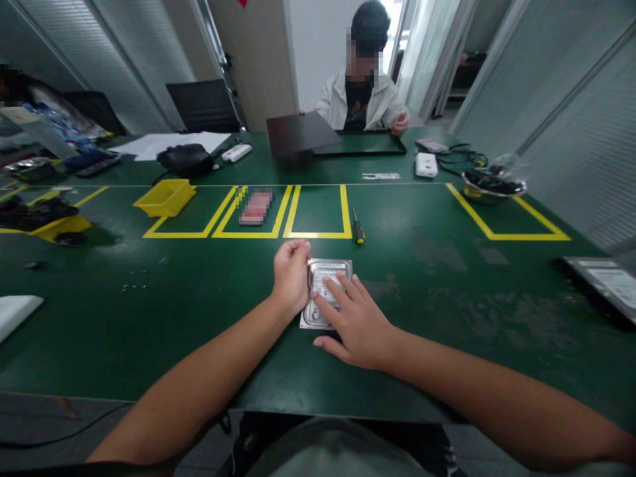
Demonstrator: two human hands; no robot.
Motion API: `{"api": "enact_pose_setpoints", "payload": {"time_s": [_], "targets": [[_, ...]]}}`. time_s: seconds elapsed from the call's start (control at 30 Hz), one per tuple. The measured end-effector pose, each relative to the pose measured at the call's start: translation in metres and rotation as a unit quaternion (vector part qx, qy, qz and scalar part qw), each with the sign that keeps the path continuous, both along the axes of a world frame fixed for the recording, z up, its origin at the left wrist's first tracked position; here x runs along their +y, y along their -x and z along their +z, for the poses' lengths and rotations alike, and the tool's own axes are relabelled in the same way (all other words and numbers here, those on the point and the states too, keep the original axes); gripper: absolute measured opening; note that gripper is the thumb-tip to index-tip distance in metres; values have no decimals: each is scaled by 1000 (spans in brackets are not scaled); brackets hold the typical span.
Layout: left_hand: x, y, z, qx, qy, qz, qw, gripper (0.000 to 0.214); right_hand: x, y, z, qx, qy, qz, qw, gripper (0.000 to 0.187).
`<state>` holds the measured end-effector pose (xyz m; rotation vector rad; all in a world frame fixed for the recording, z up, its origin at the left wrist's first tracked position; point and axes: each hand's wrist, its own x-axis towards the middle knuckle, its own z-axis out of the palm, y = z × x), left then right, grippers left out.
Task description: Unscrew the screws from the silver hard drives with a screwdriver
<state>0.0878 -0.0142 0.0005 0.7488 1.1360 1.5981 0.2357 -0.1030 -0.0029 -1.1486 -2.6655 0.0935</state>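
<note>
A silver hard disk drive [330, 266] with a white label lies flat on the green table right in front of me. My left hand [292, 275] rests against its left edge, fingers curled and thumb and fingertip pinched together near the drive's top corner. Whatever that pinch holds, if anything, is too small to make out. Over the drive's lower right part lies my right hand [355, 318], fingers spread flat across the label and hiding some of it. Beyond the drive, slightly right, is a screwdriver [358, 232] with a black and yellow handle.
Yellow tape [318, 235] marks rectangles on the table. A yellow bin [166, 197] and a blurred pink object [256, 207] are ahead left. At right stand a metal bowl [491, 185] and another drive [603, 285]. Across the table, a person [360, 86] handles a dark panel [303, 136].
</note>
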Motion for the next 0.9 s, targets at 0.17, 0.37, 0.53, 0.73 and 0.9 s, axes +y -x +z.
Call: {"api": "enact_pose_setpoints", "payload": {"time_s": [0.17,0.37,0.53,0.73,0.9], "targets": [[-1,5,-4,3,9,3,1000,16,-6,1,3,-11,-8,-11,1000,74],[1,21,-15,48,-27,-13,998,21,-8,3,4,-21,-18,-16,1000,68],[8,31,-19,83,-34,-42,995,23,-7,4,3,-15,-19,-18,1000,65],[12,34,-21,92,-37,-56,993,18,-5,3,4,-12,-12,-22,1000,63],[14,36,-20,99,-45,-92,990,14,-4,2,4,-10,-6,-26,1000,64]]}}
